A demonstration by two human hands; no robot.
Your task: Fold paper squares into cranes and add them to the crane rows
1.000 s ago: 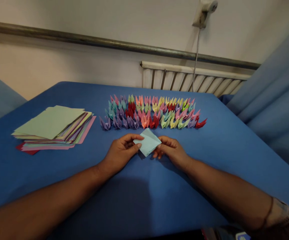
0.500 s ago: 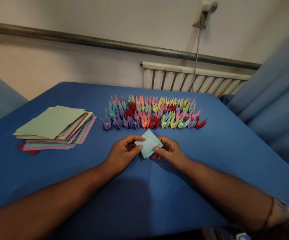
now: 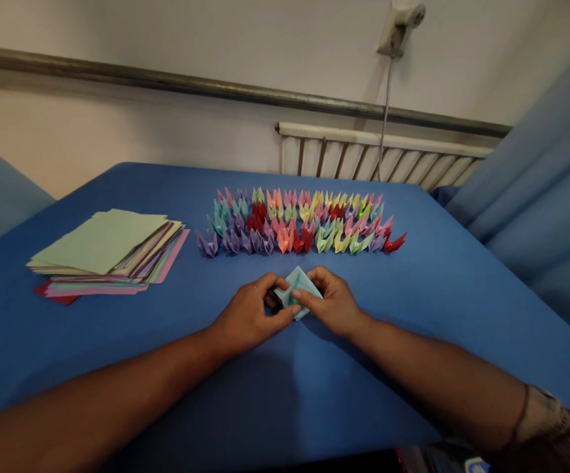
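The left hand and right hand both pinch one blue paper, grip narrow, on the near side of the cranes, with one stack left of those cranes, themselves in about four rows on one tabletop, and one rail beyond them.

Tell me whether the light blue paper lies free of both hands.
No, the left hand and right hand both hold the paper.
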